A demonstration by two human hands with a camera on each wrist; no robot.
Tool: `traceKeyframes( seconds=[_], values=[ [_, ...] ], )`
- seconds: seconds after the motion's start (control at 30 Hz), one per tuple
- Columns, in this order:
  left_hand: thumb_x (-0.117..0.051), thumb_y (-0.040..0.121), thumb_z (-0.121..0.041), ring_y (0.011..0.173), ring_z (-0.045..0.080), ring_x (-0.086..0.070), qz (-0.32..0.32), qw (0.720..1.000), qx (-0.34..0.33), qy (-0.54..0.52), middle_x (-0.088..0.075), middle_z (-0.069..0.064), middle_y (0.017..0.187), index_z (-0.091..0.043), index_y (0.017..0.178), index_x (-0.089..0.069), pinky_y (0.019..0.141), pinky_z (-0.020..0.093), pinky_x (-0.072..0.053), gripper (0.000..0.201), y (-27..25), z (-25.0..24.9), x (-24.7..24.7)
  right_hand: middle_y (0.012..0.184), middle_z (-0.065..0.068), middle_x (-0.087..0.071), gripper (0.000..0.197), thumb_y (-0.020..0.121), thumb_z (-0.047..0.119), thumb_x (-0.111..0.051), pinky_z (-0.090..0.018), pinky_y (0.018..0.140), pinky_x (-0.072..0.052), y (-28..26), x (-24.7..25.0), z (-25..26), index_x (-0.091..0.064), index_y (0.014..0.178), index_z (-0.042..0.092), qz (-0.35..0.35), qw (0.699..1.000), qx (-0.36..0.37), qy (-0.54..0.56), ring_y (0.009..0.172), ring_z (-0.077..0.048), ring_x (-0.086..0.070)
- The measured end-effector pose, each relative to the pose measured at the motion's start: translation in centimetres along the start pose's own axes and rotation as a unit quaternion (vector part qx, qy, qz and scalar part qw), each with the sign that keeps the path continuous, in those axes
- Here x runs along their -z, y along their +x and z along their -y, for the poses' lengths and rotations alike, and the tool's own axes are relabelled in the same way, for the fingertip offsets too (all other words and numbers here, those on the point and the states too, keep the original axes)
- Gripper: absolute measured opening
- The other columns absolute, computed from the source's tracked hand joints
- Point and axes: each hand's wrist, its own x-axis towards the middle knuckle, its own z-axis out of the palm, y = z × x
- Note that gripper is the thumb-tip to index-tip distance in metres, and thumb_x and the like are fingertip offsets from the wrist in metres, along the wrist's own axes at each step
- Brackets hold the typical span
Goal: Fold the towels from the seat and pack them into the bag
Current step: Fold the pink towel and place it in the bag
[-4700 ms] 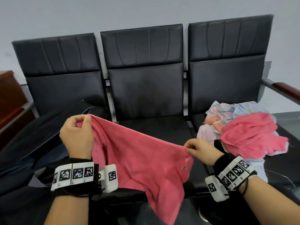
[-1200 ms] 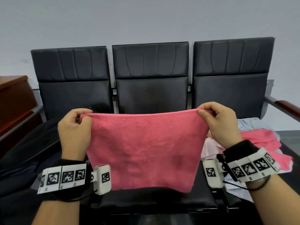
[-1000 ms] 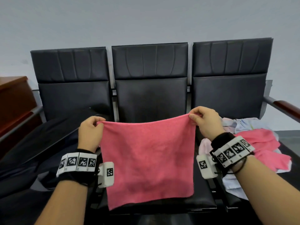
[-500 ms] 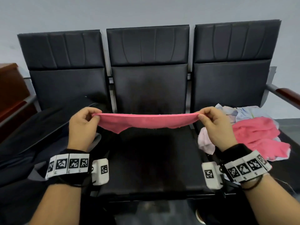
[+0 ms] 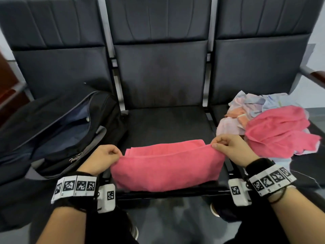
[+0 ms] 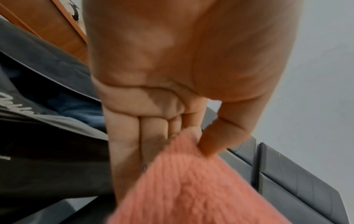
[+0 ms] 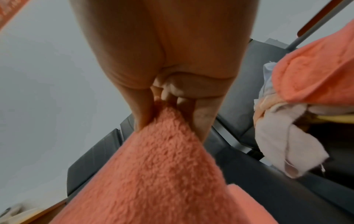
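Black bag (image 5: 58,131) gapes open on the seat left of the middle seat (image 5: 167,124); left hand (image 5: 103,160) and right hand (image 5: 233,149) each pinch an end of the pink towel (image 5: 167,166) between thumb and curled fingers, doubled over the middle seat's front edge. Step in hand looks like the fold — next likely another fold before packing it left into the bag. Unfolded towel pile (image 5: 274,127) waits right of the middle seat.

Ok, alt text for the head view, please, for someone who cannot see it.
Two hands, left hand and right hand, pinch the top corners of a pink towel being folded on the middle seat. An open black bag lies left, a towel pile right.
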Motion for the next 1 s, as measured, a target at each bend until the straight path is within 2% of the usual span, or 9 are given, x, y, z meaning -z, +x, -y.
traceKeyframes(
  seconds=[0.1,0.23,0.37,0.5,0.57,0.63,0.83,0.9,1.0],
  values=[
    [-0.060,0.079,0.012,0.053,0.010,-0.052,-0.046,0.999,0.011,-0.015,-0.063,-0.002,0.057,-0.012,0.074,-0.072,0.051,0.020,-0.042,0.027,1.2,0.7,-1.3,0.084,-0.001,-0.074,0.010,0.087,0.002,-0.070,-0.018,0.076,-0.047,1.3,-1.3,-1.5,-0.073,0.085,0.011,-0.045,0.999,-0.029,0.002,0.079,-0.010,-0.065],
    [-0.064,0.086,0.001,0.064,0.016,-0.059,-0.105,0.994,0.012,-0.019,-0.070,0.006,0.076,-0.018,0.080,-0.072,0.061,0.027,-0.048,0.021,3.0,1.7,-3.1,0.082,0.005,-0.070,0.013,0.088,0.002,-0.069,-0.006,0.073,-0.043,3.6,-3.1,-3.3,-0.072,0.084,0.014,-0.087,0.995,-0.043,-0.022,0.080,-0.008,-0.063],
    [-0.062,0.086,-0.002,0.070,0.012,-0.063,-0.136,0.990,0.023,-0.012,-0.070,-0.004,0.078,-0.024,0.082,-0.071,0.067,0.029,-0.048,0.024,5.4,2.3,-3.9,0.083,0.006,-0.069,0.011,0.088,0.006,-0.069,-0.020,0.078,-0.043,6.5,-3.9,-4.5,-0.072,0.085,0.016,-0.092,0.993,-0.049,-0.056,0.082,-0.011,-0.063],
    [-0.058,0.089,-0.002,0.081,0.020,-0.066,-0.147,0.988,0.038,0.013,-0.070,-0.005,0.082,-0.020,0.092,-0.073,0.078,0.028,-0.046,0.023,7.6,2.7,-5.1,0.080,0.009,-0.068,0.014,0.087,0.011,-0.070,-0.020,0.074,-0.045,9.2,-4.9,-6.0,-0.069,0.084,0.025,-0.096,0.988,-0.062,-0.100,0.080,-0.011,-0.064],
    [-0.057,0.091,-0.002,0.095,0.028,-0.067,-0.141,0.987,0.064,0.035,-0.072,0.008,0.100,-0.011,0.111,-0.072,0.089,0.032,-0.049,0.027,8.2,3.2,-6.2,0.086,0.006,-0.067,0.011,0.088,0.018,-0.070,-0.021,0.077,-0.046,9.6,-5.6,-7.0,-0.070,0.099,0.020,-0.088,0.982,-0.114,-0.125,0.088,-0.017,-0.066],
    [-0.058,0.089,-0.002,0.108,0.034,-0.063,-0.122,0.986,0.100,0.061,-0.066,0.017,0.115,-0.008,0.124,-0.066,0.101,0.039,-0.047,0.036,7.9,4.2,-7.1,0.099,-0.003,-0.067,0.034,0.089,0.024,-0.069,-0.028,0.085,-0.046,9.0,-6.3,-8.4,-0.063,0.121,0.011,-0.054,0.971,-0.170,-0.161,0.099,-0.025,-0.065],
    [-0.058,0.085,-0.007,0.091,0.032,-0.064,-0.073,0.980,0.143,0.118,-0.066,0.016,0.102,-0.025,0.093,-0.069,0.091,0.041,-0.052,0.023,5.1,6.8,-7.4,0.106,-0.010,-0.069,0.038,0.088,0.035,-0.067,-0.031,0.080,-0.042,5.5,-7.8,-9.9,-0.063,0.115,0.010,-0.032,0.948,-0.261,-0.177,0.104,-0.032,-0.064],
    [-0.057,0.087,-0.009,0.090,0.029,-0.064,-0.051,0.980,0.152,0.116,-0.066,0.013,0.102,-0.032,0.083,-0.065,0.090,0.038,-0.051,0.024,4.8,6.4,-7.3,0.108,-0.013,-0.069,0.038,0.086,0.030,-0.072,-0.030,0.079,-0.043,5.1,-8.3,-9.6,-0.064,0.113,0.005,-0.043,0.951,-0.273,-0.142,0.103,-0.032,-0.064],
    [-0.056,0.090,-0.012,0.097,0.030,-0.064,-0.042,0.981,0.154,0.111,-0.067,0.012,0.106,-0.027,0.083,-0.069,0.092,0.037,-0.051,0.021,4.9,5.9,-7.5,0.099,-0.026,-0.071,0.025,0.084,0.012,-0.073,-0.044,0.080,-0.053,5.1,-8.2,-8.5,-0.070,0.100,-0.008,-0.052,0.952,-0.299,-0.029,0.086,-0.034,-0.066]
  ],
)
